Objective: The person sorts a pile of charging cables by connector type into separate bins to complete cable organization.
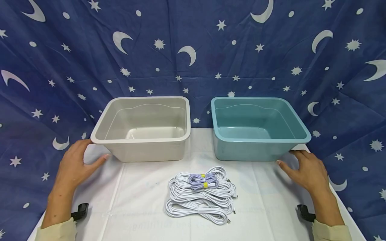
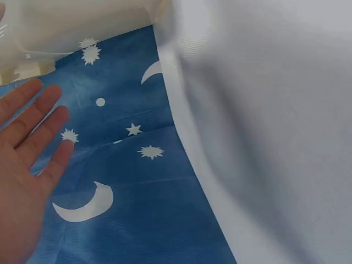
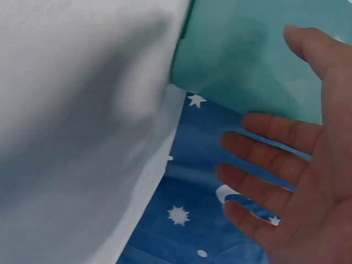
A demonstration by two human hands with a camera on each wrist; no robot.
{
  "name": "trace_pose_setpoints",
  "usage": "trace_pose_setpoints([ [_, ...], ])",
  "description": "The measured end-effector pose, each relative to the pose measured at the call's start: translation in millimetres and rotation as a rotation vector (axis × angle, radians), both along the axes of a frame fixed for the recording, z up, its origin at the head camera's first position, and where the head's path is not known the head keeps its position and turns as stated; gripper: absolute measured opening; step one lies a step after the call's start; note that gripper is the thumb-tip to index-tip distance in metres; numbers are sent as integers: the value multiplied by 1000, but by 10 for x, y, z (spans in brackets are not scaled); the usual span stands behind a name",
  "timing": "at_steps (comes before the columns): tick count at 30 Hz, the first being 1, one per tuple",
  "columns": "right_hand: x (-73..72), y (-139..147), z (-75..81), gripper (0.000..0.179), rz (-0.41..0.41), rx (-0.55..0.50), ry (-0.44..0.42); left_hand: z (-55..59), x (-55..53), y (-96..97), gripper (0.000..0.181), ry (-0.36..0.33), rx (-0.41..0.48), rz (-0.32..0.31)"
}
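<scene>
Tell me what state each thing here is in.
Beige plastic bin: upright, lidless, nothing visible inside.
Teal plastic bin: upright, lidless, nothing visible inside.
White cables: coiled, piled.
Lavender cables: coiled, bound with yellow bands, atop white cables.
White tablecloth: spread, creased.
Starry backdrop: hanging, wrinkled.
Left hand: fingers spread, holding nothing.
Right hand: fingers spread, holding nothing.

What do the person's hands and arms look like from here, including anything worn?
The left hand and right hand are ungloved. Pale cream sleeves end below the wrists. A small black piece juts inward beside the left wrist, a similar one beside the right.
</scene>
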State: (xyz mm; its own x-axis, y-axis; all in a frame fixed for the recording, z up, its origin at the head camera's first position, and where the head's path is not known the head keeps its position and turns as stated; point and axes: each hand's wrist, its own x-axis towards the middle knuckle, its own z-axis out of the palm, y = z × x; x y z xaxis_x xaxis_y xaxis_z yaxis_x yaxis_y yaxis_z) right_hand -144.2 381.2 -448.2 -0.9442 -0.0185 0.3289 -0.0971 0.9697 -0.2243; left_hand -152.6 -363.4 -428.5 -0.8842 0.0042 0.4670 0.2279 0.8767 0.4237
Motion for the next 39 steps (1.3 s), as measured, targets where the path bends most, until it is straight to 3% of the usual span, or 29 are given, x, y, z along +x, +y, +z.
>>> trace_pose_setpoints([
  [4, 31, -36, 67, 70, 12, 5, -26, 49, 25, 14, 74, 3, 30, 31],
  [8, 66, -89, 153, 73, 9, 5, -139, 95, 50, 27, 78, 37, 57, 58],
  [13, 92, -159, 224, 82, 3, 17, -243, 171, 82, 49, 80, 128, 87, 55],
  [19, 129, -250, 284, 79, 28, 4, -214, 279, 80, 100, 79, 271, 89, -3],
  [23, 158, -313, 312, 69, 83, -4, -163, 348, 98, 159, 77, 319, 81, -33],
  [31, 197, -483, 325, 56, 184, 2, -95, 523, 155, 365, 76, 366, 45, -108],
  [35, 219, -577, 344, 52, 218, -5, -67, 544, 143, 476, 82, 400, 42, -152],
  [39, 239, -668, 372, 54, 223, -20, -103, 540, 133, 563, 78, 388, 11, -192],
])
